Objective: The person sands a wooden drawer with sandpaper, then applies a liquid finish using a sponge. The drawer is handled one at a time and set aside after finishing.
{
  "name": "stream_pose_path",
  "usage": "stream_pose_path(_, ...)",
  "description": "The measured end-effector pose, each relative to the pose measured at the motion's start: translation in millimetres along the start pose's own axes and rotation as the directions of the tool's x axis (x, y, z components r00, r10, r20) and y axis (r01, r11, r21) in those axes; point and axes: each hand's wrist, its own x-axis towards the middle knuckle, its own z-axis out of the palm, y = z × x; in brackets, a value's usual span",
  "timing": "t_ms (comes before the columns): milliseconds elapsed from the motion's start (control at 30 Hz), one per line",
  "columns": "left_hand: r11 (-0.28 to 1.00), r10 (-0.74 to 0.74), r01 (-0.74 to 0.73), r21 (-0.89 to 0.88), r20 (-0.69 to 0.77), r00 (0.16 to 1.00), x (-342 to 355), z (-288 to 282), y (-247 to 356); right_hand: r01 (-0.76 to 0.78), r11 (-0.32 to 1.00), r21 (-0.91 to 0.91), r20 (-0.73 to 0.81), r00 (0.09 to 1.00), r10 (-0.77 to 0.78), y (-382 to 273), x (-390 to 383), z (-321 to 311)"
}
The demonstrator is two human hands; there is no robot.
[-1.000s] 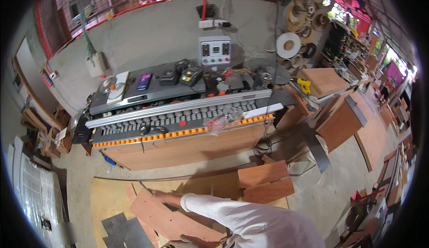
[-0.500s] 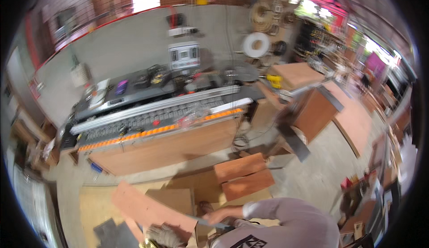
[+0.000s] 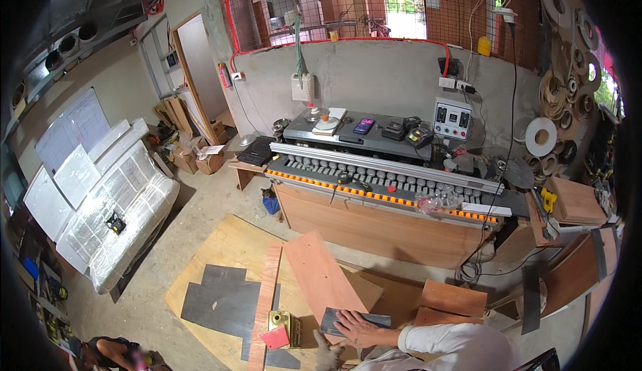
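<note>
My right hand (image 3: 356, 329), bare with a pale sleeve, rests flat with fingers spread on a dark grey flat strip (image 3: 382, 320). That strip lies across the near end of a long reddish board (image 3: 319, 267). Close beside it, at the board's near left corner, is my gloved left hand (image 3: 326, 353); most of its fingers are hidden. Left of the glove stands a gold-coloured tin (image 3: 292, 323) with a small round opening on top. A flat red piece (image 3: 274, 337) leans at the tin's front. A narrow wood-grain strip (image 3: 269, 284) runs past the tin.
Dark sheet pieces (image 3: 221, 297) lie on a plywood sheet (image 3: 194, 264). Two reddish panels (image 3: 453, 299) are at the right. A long roller machine (image 3: 381, 227) stands ahead. Wrapped furniture (image 3: 127, 217) is at the left; another person (image 3: 110, 354) is at lower left.
The view has swung to the right and steadied. The bare right hand now lies spread on the dark strip; the gloved left hand is now at the board's corner, right of the tin.
</note>
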Motion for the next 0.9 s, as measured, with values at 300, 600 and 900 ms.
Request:
stream_pose_path(300,0.795,-0.348,0.362,-0.486,0.122,0.929,39,-6,18,0.123,0.992,0.018,-0.01,0.992,-0.123,18,49,8)
stream_pose_path(600,0.674,-0.519,0.409,-0.615,0.0,0.855,144,24,48,0.063,0.998,0.031,-0.255,0.965,-0.053,124,179,0)
stream_pose_path(900,0.641,-0.607,0.382,-0.666,-0.134,0.784,227,31,67,-0.115,0.989,0.093,-0.213,0.968,0.133,212,314,0)
